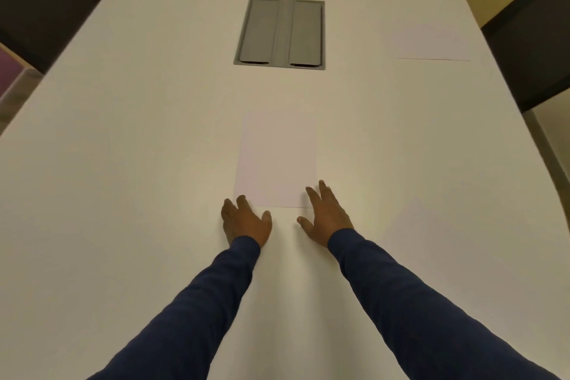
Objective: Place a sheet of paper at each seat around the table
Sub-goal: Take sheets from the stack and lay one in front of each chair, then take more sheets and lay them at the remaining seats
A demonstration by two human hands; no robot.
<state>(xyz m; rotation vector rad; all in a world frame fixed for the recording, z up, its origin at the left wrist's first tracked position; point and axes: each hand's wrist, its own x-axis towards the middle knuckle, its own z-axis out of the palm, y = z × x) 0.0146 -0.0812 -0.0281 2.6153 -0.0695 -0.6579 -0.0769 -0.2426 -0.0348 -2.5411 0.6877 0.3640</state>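
Observation:
A white sheet of paper lies flat on the white table, straight ahead of me. My left hand rests palm down at the sheet's near left corner, fingers spread, fingertips touching its edge. My right hand lies palm down at the near right corner, fingers apart along the sheet's right edge. Neither hand holds anything. A second sheet lies near the table's far right edge. A third sheet lies at an angle on the near right.
A grey recessed cable box with two lids sits in the table's middle, beyond the sheet. Dark chair backs stand at the far left and the right. A yellow wall runs behind the table.

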